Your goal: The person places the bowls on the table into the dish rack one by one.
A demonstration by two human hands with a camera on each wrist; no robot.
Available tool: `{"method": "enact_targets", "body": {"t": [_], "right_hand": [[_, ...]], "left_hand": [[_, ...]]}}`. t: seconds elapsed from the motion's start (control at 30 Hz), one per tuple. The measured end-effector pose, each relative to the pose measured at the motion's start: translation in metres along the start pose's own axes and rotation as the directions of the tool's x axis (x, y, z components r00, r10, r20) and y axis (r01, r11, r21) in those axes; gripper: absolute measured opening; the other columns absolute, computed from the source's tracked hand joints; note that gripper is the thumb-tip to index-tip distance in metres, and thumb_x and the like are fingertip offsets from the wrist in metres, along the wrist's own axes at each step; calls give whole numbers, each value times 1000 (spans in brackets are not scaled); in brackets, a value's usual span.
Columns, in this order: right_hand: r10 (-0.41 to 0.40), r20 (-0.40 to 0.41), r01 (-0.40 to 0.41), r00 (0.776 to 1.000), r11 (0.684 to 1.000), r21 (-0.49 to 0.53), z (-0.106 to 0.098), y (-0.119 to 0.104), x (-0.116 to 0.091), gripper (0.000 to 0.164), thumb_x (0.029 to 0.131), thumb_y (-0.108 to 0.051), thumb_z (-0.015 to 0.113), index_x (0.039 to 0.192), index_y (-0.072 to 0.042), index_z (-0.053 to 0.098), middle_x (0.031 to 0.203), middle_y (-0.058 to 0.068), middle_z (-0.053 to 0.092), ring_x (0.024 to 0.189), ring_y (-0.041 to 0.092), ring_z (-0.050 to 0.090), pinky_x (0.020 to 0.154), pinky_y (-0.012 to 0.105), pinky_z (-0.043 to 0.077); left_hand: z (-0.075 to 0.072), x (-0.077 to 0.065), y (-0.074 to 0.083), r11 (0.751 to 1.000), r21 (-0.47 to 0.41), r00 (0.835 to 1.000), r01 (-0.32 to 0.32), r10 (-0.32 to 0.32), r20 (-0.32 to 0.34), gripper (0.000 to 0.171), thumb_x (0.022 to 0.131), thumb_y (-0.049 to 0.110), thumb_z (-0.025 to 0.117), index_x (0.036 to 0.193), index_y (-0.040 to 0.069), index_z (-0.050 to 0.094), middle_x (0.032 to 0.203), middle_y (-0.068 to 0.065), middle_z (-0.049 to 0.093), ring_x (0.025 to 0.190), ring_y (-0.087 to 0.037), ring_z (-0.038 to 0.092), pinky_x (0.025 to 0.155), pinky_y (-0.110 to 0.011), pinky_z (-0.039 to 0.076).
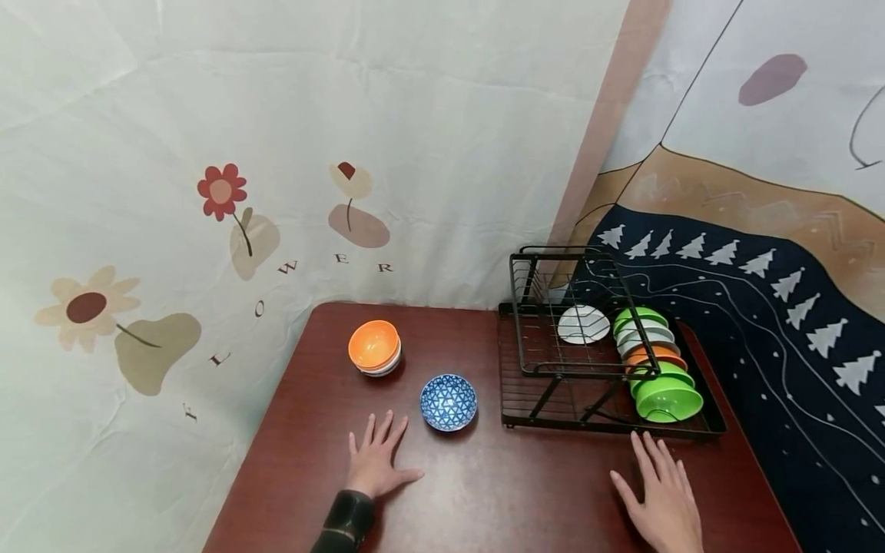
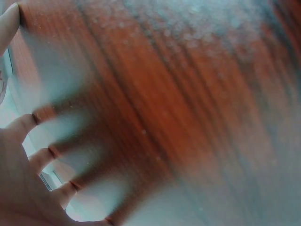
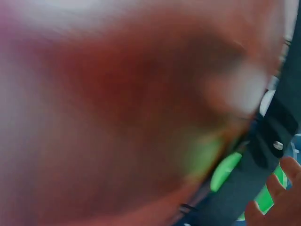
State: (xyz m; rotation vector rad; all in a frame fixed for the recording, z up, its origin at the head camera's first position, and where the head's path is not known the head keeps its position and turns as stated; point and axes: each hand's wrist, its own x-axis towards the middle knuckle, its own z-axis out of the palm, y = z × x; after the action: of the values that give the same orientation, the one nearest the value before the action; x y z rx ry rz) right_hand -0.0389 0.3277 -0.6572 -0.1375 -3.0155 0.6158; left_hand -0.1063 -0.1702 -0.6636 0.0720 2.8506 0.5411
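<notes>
My left hand (image 1: 374,462) rests on the table with its fingers spread, and its fingertips touch the wood in the left wrist view. Just beyond it to the right sits a blue-and-white patterned bowl (image 1: 448,402), apart from the hand. Farther back on the left is a small stack of bowls, an orange bowl (image 1: 374,344) on top of white ones (image 1: 384,368). At the right, my right hand (image 1: 661,495) lies with straight fingers in front of the black dish rack (image 1: 546,421). Nothing is held in either hand.
Green, white and orange bowls stand in a row in the rack's right side, a green bowl (image 1: 668,401) at the front. A white dish (image 1: 584,325) shows behind the rack's wires. Printed cloth (image 1: 442,153) hangs behind the brown table (image 1: 525,491).
</notes>
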Motion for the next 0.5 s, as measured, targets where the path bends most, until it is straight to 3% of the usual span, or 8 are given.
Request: {"method": "enact_targets", "body": {"t": [0.13,0.27,0.37,0.5], "right_hand": [[63,161,-62,985,998,-9,12,6,-2,97,107,-67,59,173,-3,29,173,38,29,160,62,23,127,81,15],[128,311,-124,942,992,-34,20,10,1,109,101,-78,58,173,-1,29,177,37,19,163,63,15,127,84,8],[143,367,-135,919,990,-49,23,13,4,113,99,-82,57,173,0,28,178,37,16,163,64,12,126,86,6],[143,387,-134,911,990,-49,25,14,8,115,98,-82,58,172,1,29,178,37,15,163,64,11,126,86,5]], "left_hand": [[1,0,0,1000,2,1000,7,-7,15,109,77,72,89,169,28,48,181,-12,36,170,-50,21,128,-87,12],[3,0,0,1000,0,999,15,-15,36,110,77,73,88,169,29,47,182,-11,34,171,-50,20,129,-87,10],[3,-1,0,1000,-11,1000,18,-17,26,110,76,72,89,168,28,48,182,-12,36,170,-50,20,128,-87,10],[1,1,0,1000,-14,1000,14,-13,10,110,76,71,89,168,27,49,181,-12,37,170,-50,21,128,-87,11]]}}
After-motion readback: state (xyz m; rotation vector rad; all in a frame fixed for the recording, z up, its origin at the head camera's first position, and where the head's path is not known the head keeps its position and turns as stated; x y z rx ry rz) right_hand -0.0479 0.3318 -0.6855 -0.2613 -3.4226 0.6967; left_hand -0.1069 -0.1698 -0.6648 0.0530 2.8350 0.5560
